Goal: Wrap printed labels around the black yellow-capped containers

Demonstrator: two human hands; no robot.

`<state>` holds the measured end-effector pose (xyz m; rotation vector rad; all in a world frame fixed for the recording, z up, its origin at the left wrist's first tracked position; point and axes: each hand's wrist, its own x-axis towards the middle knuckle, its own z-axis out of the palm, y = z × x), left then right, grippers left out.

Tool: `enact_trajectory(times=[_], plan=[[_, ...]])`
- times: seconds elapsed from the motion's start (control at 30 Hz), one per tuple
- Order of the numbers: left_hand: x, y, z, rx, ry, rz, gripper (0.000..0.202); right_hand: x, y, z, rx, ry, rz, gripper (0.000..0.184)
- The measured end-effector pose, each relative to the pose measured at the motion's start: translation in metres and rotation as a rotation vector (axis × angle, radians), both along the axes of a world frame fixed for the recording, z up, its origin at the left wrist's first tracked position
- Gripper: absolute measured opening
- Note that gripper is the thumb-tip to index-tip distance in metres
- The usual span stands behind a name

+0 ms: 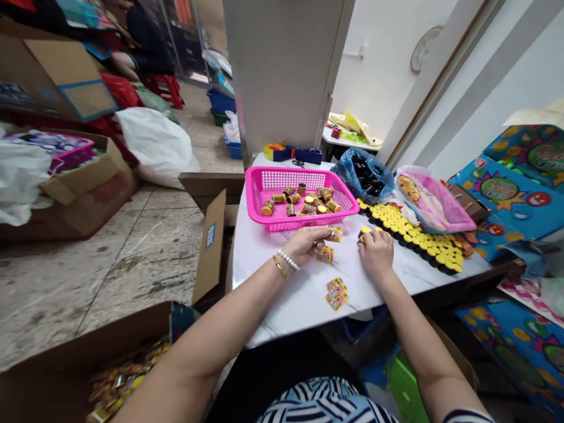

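Observation:
My left hand (308,244), with a pearl bracelet and a gold bangle at the wrist, pinches a small printed yellow-orange label (335,234) just in front of the pink basket (259,218). Another label (325,254) lies below its fingertips. My right hand (377,251) has its fingers curled around a small black jar with a yellow lid (363,232); its fingers partly hide the jars there. Nearer to me a small pile of labels (336,292) rests on the white table (291,305). Inside the basket lie several jars with wrapped labels (324,194).
Rows of yellow-lidded black jars (409,232) stand at the right. Behind them are a blue bag of black jars (365,176) and a pink plastic bag (434,200). Scissors (298,163) and a tape dispenser (308,155) sit at the back. An open carton (127,329) is at lower left.

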<state>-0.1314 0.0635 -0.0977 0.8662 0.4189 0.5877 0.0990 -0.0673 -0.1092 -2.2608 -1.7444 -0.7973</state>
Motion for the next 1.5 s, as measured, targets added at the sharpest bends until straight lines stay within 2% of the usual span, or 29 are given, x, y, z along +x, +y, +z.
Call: enact_trajectory(times=[0.2,0.37,0.5,0.7,0.8,1.0,1.1,1.33,1.5], plan=[[-0.001,0.000,0.002,-0.018,0.007,-0.020,0.037,-0.002,0.007,0.001,-0.051,-0.029,0.041,0.016],[-0.002,0.004,0.005,-0.079,-0.005,-0.043,0.030,-0.004,0.014,0.001,-0.126,0.017,0.113,0.029],[-0.002,0.007,0.004,-0.154,-0.016,-0.015,0.026,-0.001,0.012,0.002,-0.147,0.055,0.141,0.037],[0.002,0.008,0.001,-0.128,0.040,0.018,0.029,0.006,0.015,0.007,-0.134,0.074,0.224,0.051],[0.004,0.009,-0.001,-0.137,0.064,0.044,0.025,0.005,0.031,0.012,-0.104,0.097,0.221,0.044],[0.006,0.011,-0.008,-0.139,0.068,0.078,0.028,0.009,0.090,0.022,-0.278,0.045,0.056,0.030],[0.005,0.009,-0.006,-0.128,0.070,0.057,0.028,0.010,0.106,0.021,-0.287,0.064,0.015,0.025],[0.004,0.008,-0.001,-0.178,0.020,-0.010,0.023,-0.010,0.088,0.009,-0.276,0.092,-0.021,0.040],[0.004,0.011,-0.004,-0.215,0.013,-0.020,0.019,-0.029,0.077,0.009,-0.370,0.043,0.157,0.024]])
